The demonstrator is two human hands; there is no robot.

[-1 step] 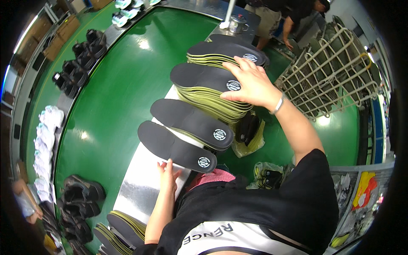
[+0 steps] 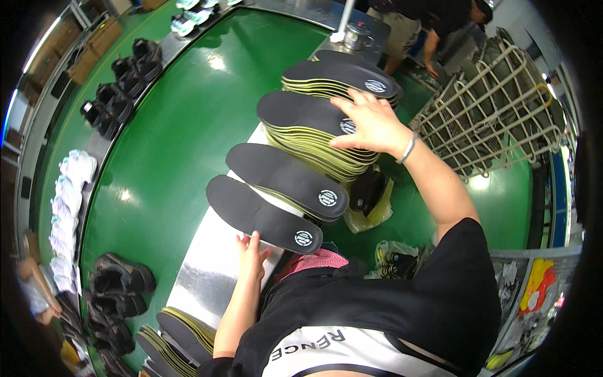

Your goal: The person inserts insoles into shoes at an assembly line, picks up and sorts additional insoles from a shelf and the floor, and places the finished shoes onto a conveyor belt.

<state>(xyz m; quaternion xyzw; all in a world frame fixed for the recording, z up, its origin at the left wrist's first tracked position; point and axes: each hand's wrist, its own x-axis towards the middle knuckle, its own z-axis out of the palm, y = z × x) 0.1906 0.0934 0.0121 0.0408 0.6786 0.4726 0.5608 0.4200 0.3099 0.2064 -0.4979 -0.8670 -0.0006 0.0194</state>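
Note:
Black shoe insoles with yellow-green undersides lie on a narrow metal bench (image 2: 202, 276). My left hand (image 2: 252, 261) is open at the near edge of the closest insole (image 2: 260, 213), a fingertip touching that edge. Just beyond lies another black insole (image 2: 282, 179) with a round white print at its heel. Farther back stands a tall stack of insoles (image 2: 298, 116). Over the heel end of that stack my right hand (image 2: 375, 129) is spread, fingers apart and holding nothing. Whether its fingertips touch the top insole I cannot tell. Behind it sits one more insole stack (image 2: 339, 75).
A green conveyor belt (image 2: 157, 163) runs along the left, with dark shoes (image 2: 122, 283) and white shoes (image 2: 66, 213) along its far rim. A wire basket (image 2: 490, 113) stands at the right. More insoles (image 2: 185, 333) lie at lower left. Another person (image 2: 433, 31) bends at the back.

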